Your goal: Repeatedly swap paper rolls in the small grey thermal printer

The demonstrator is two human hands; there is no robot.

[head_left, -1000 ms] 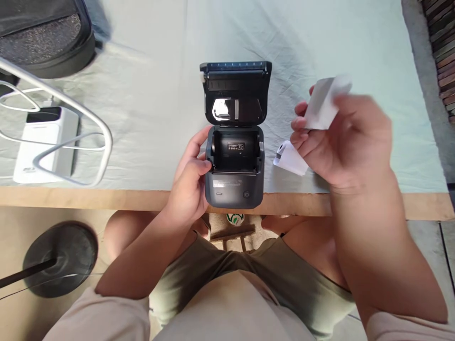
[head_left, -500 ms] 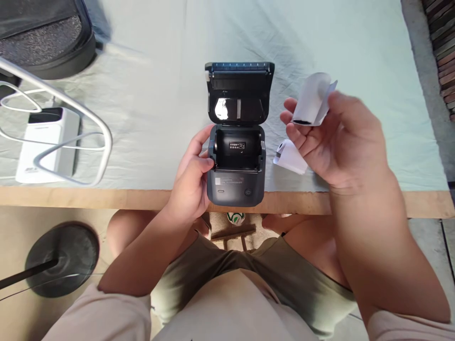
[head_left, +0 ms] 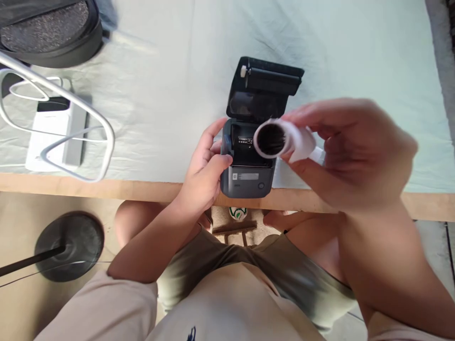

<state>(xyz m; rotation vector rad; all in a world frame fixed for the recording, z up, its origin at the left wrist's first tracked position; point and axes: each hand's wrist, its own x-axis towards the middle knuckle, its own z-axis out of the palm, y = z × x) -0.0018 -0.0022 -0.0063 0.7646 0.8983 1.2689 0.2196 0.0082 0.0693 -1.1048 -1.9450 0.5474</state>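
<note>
A dark grey label printer point(head_left: 245, 184) stands near the table's front edge with its lid point(head_left: 265, 87) raised. Its inner compartment is bare on the visible left side, where a small printed label shows. My left hand point(head_left: 208, 170) grips the printer's left side, thumb on the front rim. Between the thumb and fingers of my right hand point(head_left: 359, 151) is a white paper roll point(head_left: 300, 142), its dark hollow core turned toward me. The roll hangs over the right part of the printer and hides it. Behind it, a second white paper piece is mostly covered.
At the left lie a white box-shaped device point(head_left: 50, 137) and looped white cable point(head_left: 106, 147). A black case point(head_left: 60, 33) sits at the back left. Below the table's wooden edge point(head_left: 142, 184), a round black stand base point(head_left: 71, 246) rests on the floor.
My right hand has brought the paper roll left, over the printer, and turned its core end toward me. The printer has swivelled slightly, still in my left hand.
</note>
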